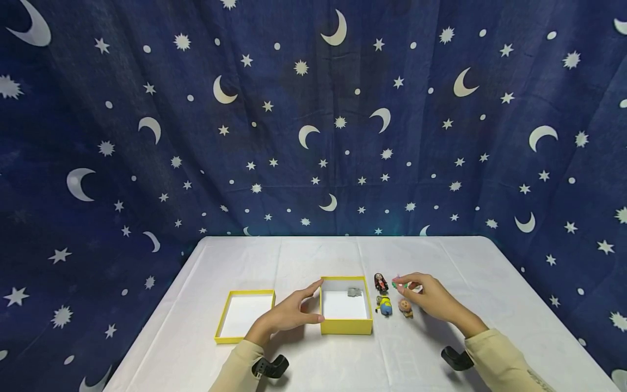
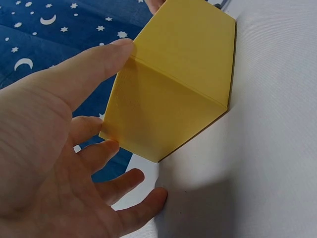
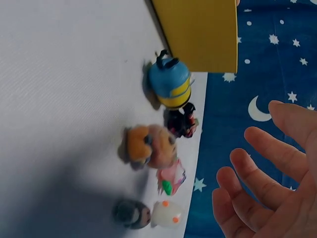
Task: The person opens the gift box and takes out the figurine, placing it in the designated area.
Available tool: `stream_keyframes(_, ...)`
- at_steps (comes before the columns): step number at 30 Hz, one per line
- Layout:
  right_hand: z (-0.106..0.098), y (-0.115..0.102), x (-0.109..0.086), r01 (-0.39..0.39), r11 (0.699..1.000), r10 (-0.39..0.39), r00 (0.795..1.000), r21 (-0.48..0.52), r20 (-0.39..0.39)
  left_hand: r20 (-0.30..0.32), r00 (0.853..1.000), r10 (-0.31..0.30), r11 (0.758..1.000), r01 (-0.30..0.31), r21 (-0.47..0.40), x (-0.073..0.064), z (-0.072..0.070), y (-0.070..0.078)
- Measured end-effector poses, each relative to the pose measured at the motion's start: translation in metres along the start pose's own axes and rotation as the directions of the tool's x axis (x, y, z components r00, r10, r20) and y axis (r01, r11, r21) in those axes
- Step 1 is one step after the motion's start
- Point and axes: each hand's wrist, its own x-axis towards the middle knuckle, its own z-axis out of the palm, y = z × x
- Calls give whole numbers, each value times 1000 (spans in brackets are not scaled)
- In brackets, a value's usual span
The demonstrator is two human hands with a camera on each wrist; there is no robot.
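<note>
My left hand (image 1: 289, 314) rests against the left side of an open yellow box (image 1: 346, 326), thumb and forefinger at its edges with the fingers spread. Inside the box lies a small grey thing (image 1: 354, 292), its kind unclear. Over the small figures on the right hovers my right hand (image 1: 433, 296), fingers relaxed and nothing held. Nearest its fingertips in the head view is a pink-and-green figure (image 3: 172, 177). Close by are a blue-and-yellow Minion figure (image 1: 384, 305), a dark doll with red (image 1: 381, 283) and an orange-brown figure (image 1: 405, 308).
A yellow-edged box lid (image 1: 245, 316) lies on the white-covered table (image 1: 313, 256), left of the box. The right wrist view also shows a dark grey figure (image 3: 131, 214) and a white one with orange spots (image 3: 167, 214). A star-patterned curtain (image 1: 274, 158) hangs behind.
</note>
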Motion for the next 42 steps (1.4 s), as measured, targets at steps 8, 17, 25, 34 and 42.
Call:
stream_keyframes(8, 7, -9, 7, 21, 1000, -21, 1000, 8, 6, 8, 1000, -18, 999, 18, -39, 0, -1, 1)
stream_keyframes(17, 15, -19, 14, -56, 982, 41, 995, 182, 90, 20, 1000, -19, 998, 20, -67, 1, -1, 2)
stream_keyframes(25, 23, -28, 22, 9, 998, -12, 999, 57, 52, 24, 999, -25, 997, 26, -66, 2, -1, 3)
stream_keyframes(34, 36, -37, 26, 72, 997, -73, 996, 22, 44, 23, 1000, -17, 998, 18, -60, 2, -1, 3)
stream_keyframes(42, 45, -42, 31, 75, 997, -73, 995, -27, 67, 28, 1000, -14, 998, 16, -61, 2, -1, 3)
